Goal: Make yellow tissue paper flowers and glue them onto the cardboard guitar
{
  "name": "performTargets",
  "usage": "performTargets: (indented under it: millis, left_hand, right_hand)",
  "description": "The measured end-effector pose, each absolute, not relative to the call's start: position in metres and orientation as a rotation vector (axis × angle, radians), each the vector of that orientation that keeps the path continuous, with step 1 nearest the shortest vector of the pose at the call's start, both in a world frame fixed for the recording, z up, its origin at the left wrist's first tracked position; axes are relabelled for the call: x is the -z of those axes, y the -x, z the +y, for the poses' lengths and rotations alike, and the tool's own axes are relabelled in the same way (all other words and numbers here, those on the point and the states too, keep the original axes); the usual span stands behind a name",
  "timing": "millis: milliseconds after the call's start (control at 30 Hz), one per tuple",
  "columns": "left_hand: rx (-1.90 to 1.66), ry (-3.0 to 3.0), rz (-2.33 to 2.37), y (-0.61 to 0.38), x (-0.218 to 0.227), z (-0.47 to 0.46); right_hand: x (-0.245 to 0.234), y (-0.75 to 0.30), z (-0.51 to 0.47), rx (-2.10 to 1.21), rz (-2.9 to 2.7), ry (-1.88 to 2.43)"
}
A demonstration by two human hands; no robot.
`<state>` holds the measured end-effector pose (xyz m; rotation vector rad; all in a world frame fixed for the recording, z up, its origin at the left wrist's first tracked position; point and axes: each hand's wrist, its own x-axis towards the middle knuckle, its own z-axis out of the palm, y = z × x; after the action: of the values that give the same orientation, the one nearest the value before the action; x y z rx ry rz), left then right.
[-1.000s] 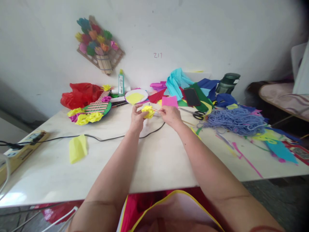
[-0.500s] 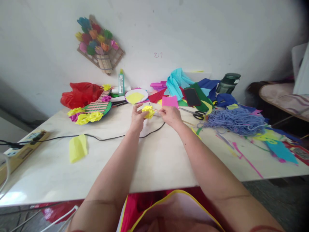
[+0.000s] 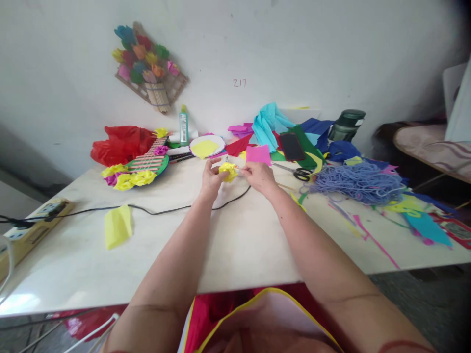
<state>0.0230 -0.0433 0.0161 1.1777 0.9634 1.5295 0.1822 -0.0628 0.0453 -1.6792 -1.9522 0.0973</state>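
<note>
My left hand [image 3: 212,180] holds a crumpled yellow paper flower [image 3: 228,172] between thumb and fingers, above the middle of the table. From the right, my right hand [image 3: 259,176] pinches a thin pale stick [image 3: 239,168] whose tip reaches the flower's side. Most of the stick is hidden by the fingers. Just behind that hand lies a square of pink paper [image 3: 258,155]. Black-handled scissors [image 3: 302,174] rest to its right. Beyond the flower is a white paper plate [image 3: 217,142] with yellow paper [image 3: 204,148] on it.
A black cable [image 3: 158,213] runs from the power strip [image 3: 37,230] across the table. A decorated guitar shape [image 3: 149,164], yellow sheet [image 3: 118,226] and glue bottle [image 3: 183,126] are on the left. Right are a phone [image 3: 292,147], blue yarn [image 3: 358,184] and a dark green container [image 3: 346,126].
Both hands stay close together at the flower. The yellow flower has shifted and turned slightly in my left fingers. The whole view has moved a little.
</note>
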Motion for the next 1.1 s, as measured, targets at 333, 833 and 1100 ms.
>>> performTargets:
  millis: [333,833,1100]
  left_hand:
    - [-1.495,-1.179,0.957,-0.022,-0.018,-0.045]
    - [-1.453,-1.191,0.930,-0.023,-0.016,-0.042]
    - [-1.439,-1.172,0.951,-0.022,-0.018,-0.044]
  right_hand:
    - [-0.036,-0.189,-0.054,-0.269,-1.931,1.518]
    - [-0.039,-0.187,-0.057,-0.081,-1.933,1.566]
    - [-0.031,-0.190,-0.052,-0.232,-1.962,1.410]
